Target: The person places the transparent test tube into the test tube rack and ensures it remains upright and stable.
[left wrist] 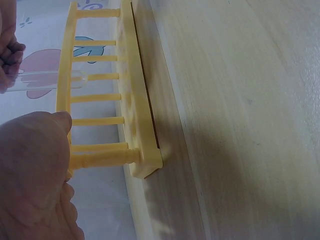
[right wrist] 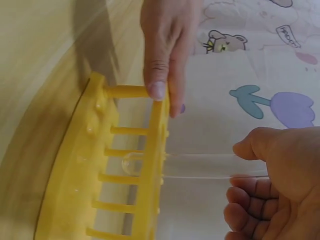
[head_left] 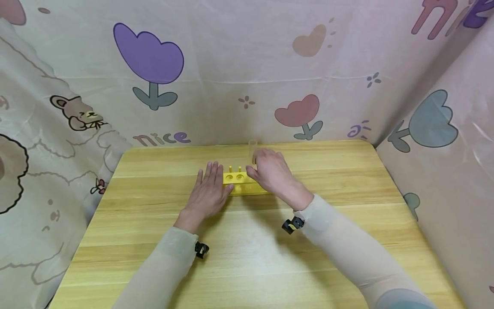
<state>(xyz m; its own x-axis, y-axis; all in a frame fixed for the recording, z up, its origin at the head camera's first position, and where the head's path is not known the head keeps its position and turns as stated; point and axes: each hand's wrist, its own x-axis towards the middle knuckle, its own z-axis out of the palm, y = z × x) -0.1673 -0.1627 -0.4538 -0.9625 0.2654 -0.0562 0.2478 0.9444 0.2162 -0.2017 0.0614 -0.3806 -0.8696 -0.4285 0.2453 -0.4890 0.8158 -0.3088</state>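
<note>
A yellow test tube rack (head_left: 240, 180) stands upright on the table. My left hand (head_left: 207, 191) holds its left end, with the thumb on the near side of the top plate and the other fingers stretched out past the end. Above the rack, my right hand (head_left: 275, 175) grips a clear test tube (right wrist: 200, 166) between thumb and fingers. In the right wrist view, the tube's rounded bottom passes through the top plate and hangs between the rack's posts, above the base. The left wrist view shows the same tube (left wrist: 40, 80) upright in the rack.
The rack stands toward the far side of the wooden table (head_left: 239, 266). Behind it hangs a pale cloth (head_left: 231, 56) with printed flowers, and more printed cloth rises on the left and right. Short pegs (head_left: 230, 169) stick up along the rack's back.
</note>
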